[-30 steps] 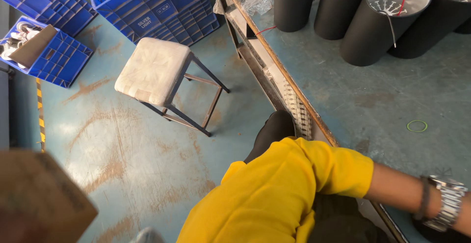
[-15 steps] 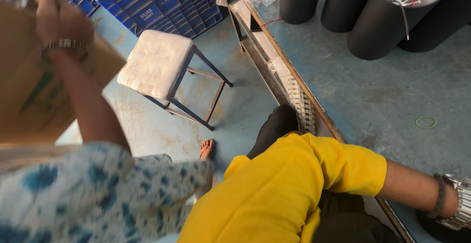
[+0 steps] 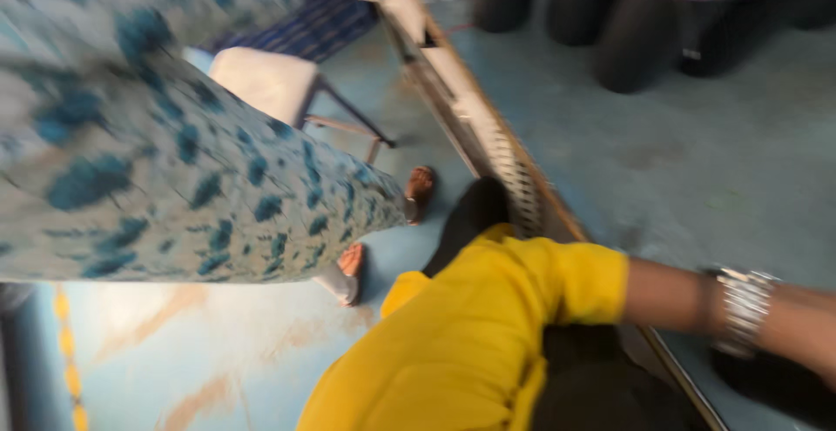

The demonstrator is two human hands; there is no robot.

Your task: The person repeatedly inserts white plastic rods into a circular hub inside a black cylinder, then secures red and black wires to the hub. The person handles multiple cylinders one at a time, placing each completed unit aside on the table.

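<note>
My arm in a yellow sleeve (image 3: 488, 335) reaches to the right over a blue-green table (image 3: 697, 170). A silver wristwatch (image 3: 744, 309) sits on the wrist. Only the start of my left hand (image 3: 814, 335) shows at the right edge; its fingers are cut off, so I cannot tell what it holds. A dark shape (image 3: 775, 383) lies just under the wrist. My right hand is out of view. My knee in black trousers (image 3: 470, 213) sits against the table's edge (image 3: 488, 135).
Another person in a pale dress with blue blotches (image 3: 157, 161) fills the left, feet (image 3: 421, 191) close to my knee. Behind stand a padded stool (image 3: 261, 83) and blue crates (image 3: 322, 13). Black cylinders (image 3: 627, 39) stand on the far table. The frame is blurred.
The other person has stepped closer and now covers most of the left side and part of the stool. The cardboard box that person carried is out of sight. My arm stays on the table.
</note>
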